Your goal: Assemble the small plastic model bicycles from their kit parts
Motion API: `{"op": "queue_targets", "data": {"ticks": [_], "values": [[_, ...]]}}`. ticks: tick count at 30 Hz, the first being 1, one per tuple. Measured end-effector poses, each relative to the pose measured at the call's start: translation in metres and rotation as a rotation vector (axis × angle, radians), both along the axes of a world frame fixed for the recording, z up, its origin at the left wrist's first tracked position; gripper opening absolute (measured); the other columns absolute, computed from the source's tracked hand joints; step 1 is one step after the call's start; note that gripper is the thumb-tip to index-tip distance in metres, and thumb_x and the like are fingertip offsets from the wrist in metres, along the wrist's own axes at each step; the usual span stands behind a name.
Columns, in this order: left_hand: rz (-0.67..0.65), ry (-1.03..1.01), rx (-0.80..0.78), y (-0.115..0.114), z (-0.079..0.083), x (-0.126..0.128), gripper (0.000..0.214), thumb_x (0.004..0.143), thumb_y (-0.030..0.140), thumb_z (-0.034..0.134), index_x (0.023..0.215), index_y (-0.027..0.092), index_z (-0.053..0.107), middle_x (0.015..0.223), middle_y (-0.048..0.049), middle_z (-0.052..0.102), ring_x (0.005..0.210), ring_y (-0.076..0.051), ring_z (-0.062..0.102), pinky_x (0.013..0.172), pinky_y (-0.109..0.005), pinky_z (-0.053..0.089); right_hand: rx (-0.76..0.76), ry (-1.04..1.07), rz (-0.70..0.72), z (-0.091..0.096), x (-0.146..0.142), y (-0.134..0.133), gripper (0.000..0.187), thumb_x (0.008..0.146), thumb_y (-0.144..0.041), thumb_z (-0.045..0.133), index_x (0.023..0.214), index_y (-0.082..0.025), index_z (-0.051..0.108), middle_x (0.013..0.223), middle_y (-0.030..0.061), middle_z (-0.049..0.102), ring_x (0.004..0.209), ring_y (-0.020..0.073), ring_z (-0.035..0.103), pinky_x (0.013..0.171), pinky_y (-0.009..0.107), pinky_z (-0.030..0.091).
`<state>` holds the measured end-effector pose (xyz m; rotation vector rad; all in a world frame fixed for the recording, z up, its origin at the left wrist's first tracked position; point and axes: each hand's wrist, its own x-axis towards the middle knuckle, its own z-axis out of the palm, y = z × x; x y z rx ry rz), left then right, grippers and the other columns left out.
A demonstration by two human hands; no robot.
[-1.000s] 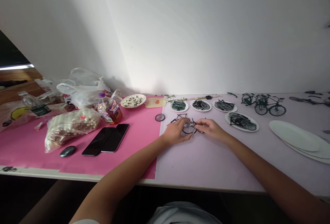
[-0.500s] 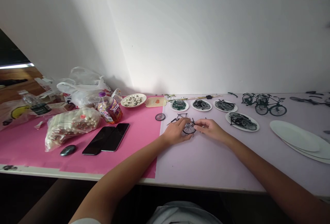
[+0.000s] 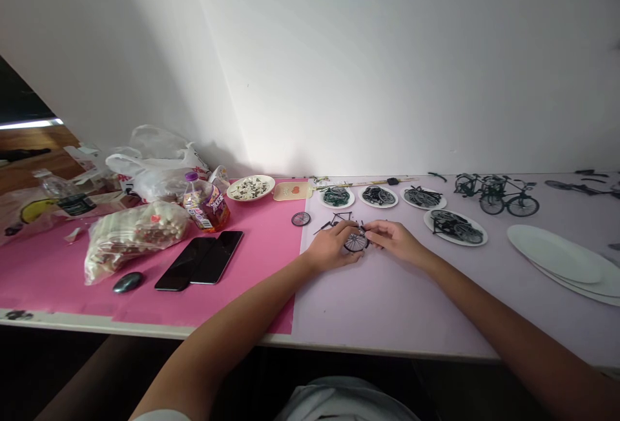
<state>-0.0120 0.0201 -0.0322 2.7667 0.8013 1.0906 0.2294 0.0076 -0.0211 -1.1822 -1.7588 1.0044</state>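
Left hand and right hand both pinch the spoked wheel. Spare wheel lies loose at 10 o'clock, finished bicycles at 2 o'clock. Build looks early.

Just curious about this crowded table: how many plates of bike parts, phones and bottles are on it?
Plates of bike parts: 4
Phones: 2
Bottles: 2
Total: 8
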Motion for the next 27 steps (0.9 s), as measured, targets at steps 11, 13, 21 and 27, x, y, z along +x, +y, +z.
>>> {"op": "queue_targets", "data": {"ticks": [11, 13, 21, 27], "values": [[-0.001, 0.01, 0.021, 0.001, -0.001, 0.0003, 0.042, 0.092, 0.049, 0.066, 0.124, 0.023, 0.059, 0.135, -0.0129, 0.065, 0.114, -0.024, 0.071, 0.088, -0.035, 0.063, 0.056, -0.071, -0.036, -0.0069, 0.0021, 0.0042, 0.044, 0.085, -0.057, 0.075, 0.113, -0.023, 0.077, 0.109, 0.0082, 0.078, 0.101, 0.0294, 0.071, 0.088, 0.041, 0.056], [-0.002, 0.007, 0.02, 0.0008, -0.001, 0.0001, 0.042, 0.092, 0.049, 0.066, 0.124, 0.023, 0.059, 0.136, -0.0128, 0.065, 0.115, -0.024, 0.071, 0.087, -0.035, 0.064, 0.062, -0.077, -0.04, -0.0063, 0.0016, 0.0037, 0.044, 0.085, -0.057, 0.075, 0.113, -0.022, 0.077, 0.107, 0.0082, 0.078, 0.1, 0.0295, 0.071, 0.087, 0.041, 0.056], [0.008, -0.002, 0.034, 0.0008, -0.002, 0.0006, 0.042, 0.092, 0.048, 0.067, 0.123, 0.023, 0.059, 0.135, -0.0123, 0.066, 0.112, -0.023, 0.072, 0.085, -0.035, 0.064, 0.061, -0.066, -0.04, -0.0032, -0.0005, 0.0014, 0.042, 0.085, -0.054, 0.075, 0.112, -0.022, 0.076, 0.109, 0.0085, 0.079, 0.101, 0.0296, 0.072, 0.089, 0.042, 0.056], [0.01, 0.011, 0.033, 0.001, -0.0019, 0.0006, 0.041, 0.092, 0.049, 0.066, 0.123, 0.023, 0.06, 0.136, -0.0125, 0.065, 0.113, -0.024, 0.072, 0.087, -0.036, 0.064, 0.068, -0.073, -0.057, 0.0012, -0.0035, -0.002, 0.037, 0.085, -0.049, 0.074, 0.109, -0.021, 0.076, 0.114, 0.0101, 0.077, 0.104, 0.0292, 0.071, 0.091, 0.042, 0.057]]}}
